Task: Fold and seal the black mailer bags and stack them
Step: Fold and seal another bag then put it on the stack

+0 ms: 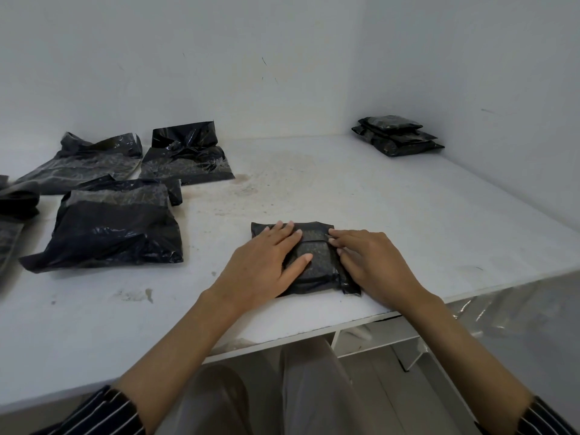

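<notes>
Both hands pressing folded mailer bag (320,268) near counter (408,215) front edge: left hand (266,262) lying flat, right hand (373,262) fingertips (333,239) pushing flap seam, neither gripping. I'm judging sealing underway; next needing lift toward stack (398,136), far right corner.

A folded black mailer bag (315,262) lies flat, directly under both hands. The left hand (266,262) lies spread on its left half, and the right hand (372,262) presses its fingertips on the folded-over flap at the right side. Well beyond the right hand, in the far corner of the bench (376,199), sits a stack of sealed bags (398,138), smaller ones on top. Left of the left hand lie glossy, wrinkled unfolded bags: one near (110,237), two farther back (188,161) (84,158), their flaps crumpled.
</notes>
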Motion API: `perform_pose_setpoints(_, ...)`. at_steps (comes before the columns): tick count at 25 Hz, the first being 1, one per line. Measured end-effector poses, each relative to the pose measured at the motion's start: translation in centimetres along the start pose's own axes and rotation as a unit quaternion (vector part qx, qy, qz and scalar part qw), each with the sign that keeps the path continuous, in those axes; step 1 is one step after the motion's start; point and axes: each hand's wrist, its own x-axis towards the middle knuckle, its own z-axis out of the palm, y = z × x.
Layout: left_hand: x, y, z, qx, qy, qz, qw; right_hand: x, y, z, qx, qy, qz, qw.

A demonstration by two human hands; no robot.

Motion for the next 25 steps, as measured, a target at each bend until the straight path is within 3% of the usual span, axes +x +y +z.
perform_pose_setpoints(5, -0.7, 1.5, 0.2, 0.048, 0.065, -0.071, 0.994, -0.3, -0.2, 0.4, -0.031, 0.017, 0.01, 0.999)
perform_pose_setpoints(7, -0.5, 1.5, -0.6, 0.071, 0.042, -0.064, 0.994, -0.2, -0.5, 0.3, -0.048, 0.042, 0.029, 0.998)
perform_pose_setpoints(10, 0.3, 1.8, -2.2, 0.1, -0.004, -0.059, 0.993, -0.7, -1.6, -0.8, -0.069, 0.152, 0.067, 0.984)
perform_pose_setpoints(13, 1.4, 2.2, -3.4, 0.019, -0.055, -0.049, 0.997, -1.7, -3.6, -1.8, -0.079, 0.214, 0.048, 0.973)
perform_pose_setpoints(15, 2.1, 2.9, -3.5, -0.073, -0.098, -0.048, 0.991, -2.6, -4.5, -1.6, -0.066, 0.198, 0.046, 0.977)
perform_pose_setpoints(19, 3.2, 3.9, -2.4, -0.06, -0.051, -0.019, 0.997, -4.0, -4.5, -0.6, -0.077, 0.145, 0.107, 0.981)
perform_pose_setpoints(22, 4.4, 3.3, -2.3, -0.112, -0.105, 0.009, 0.988, -4.1, -3.7, -0.6, -0.102, 0.12, 0.116, 0.981)
perform_pose_setpoints(25, 5.5, 3.3, -2.3, 0.015, -0.104, 0.036, 0.994, -3.8, -1.6, -2.3, -0.057, 0.044, 0.104, 0.992)
